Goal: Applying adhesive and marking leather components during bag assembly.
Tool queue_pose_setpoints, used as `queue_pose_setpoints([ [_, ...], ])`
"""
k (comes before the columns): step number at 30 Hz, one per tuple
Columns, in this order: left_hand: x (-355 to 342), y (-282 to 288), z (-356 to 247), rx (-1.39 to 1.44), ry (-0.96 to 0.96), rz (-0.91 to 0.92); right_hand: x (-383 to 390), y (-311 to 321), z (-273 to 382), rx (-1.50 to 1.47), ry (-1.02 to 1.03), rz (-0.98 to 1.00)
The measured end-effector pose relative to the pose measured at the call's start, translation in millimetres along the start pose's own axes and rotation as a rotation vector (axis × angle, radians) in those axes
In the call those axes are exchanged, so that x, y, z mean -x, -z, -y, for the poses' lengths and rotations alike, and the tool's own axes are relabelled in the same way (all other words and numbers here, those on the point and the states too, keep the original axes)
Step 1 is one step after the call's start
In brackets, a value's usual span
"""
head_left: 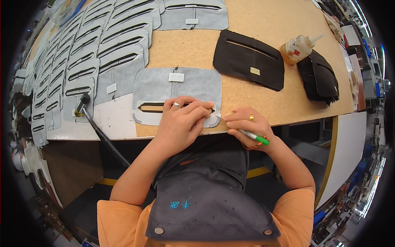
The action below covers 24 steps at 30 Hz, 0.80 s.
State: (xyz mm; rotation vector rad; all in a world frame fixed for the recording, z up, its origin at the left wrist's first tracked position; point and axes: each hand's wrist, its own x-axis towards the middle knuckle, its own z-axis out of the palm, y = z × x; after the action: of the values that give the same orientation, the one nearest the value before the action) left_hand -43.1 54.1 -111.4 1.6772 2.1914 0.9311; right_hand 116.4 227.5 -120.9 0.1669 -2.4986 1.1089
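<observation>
A grey fabric panel point(155, 84) lies at the table's front edge, with a white patch point(176, 77) and a dark-edged slot point(152, 108). My left hand point(185, 117) rests over the slot, its bent fingers gripping the panel at the slot's right end. Part of the slot is hidden under that hand. My right hand point(249, 125) is closed around a slim pen point(250, 135) with a green end. The pen's tip side points left, at the panel's lower right corner; whether it touches cannot be made out.
Overlapping rows of similar grey panels point(119, 45) cover the left side. A black-handled hammer point(101, 133) juts over the front edge. At right lie a black panel point(247, 57), a plastic bottle with a nozzle point(297, 49) and a stack of black pieces point(319, 78).
</observation>
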Motion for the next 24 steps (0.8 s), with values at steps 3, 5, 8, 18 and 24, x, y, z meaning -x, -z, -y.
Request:
queue_pose_setpoints([
  [3,0.6,-1.9,0.6,-0.030,-0.034,-0.046,0.4,-2.1,7.2,-0.136,-0.179,-0.140],
  [5,1.3,-2.6,-0.6,-0.004,-0.025,-0.115,-4.9,-4.5,9.6,-0.093,-0.167,-0.122],
  [8,4.6,-5.6,-2.9,-0.163,-0.116,-0.129,-6.8,-6.3,7.7,-0.049,-0.151,-0.110],
  [18,12.9,-8.9,-5.6,-0.009,-0.132,-0.069,-8.9,-4.2,6.3,-0.204,-0.309,-0.128],
  [24,8.2,-4.7,-6.0,-0.072,-0.119,-0.105,-33.0,13.0,12.2,-0.433,-0.630,0.037],
])
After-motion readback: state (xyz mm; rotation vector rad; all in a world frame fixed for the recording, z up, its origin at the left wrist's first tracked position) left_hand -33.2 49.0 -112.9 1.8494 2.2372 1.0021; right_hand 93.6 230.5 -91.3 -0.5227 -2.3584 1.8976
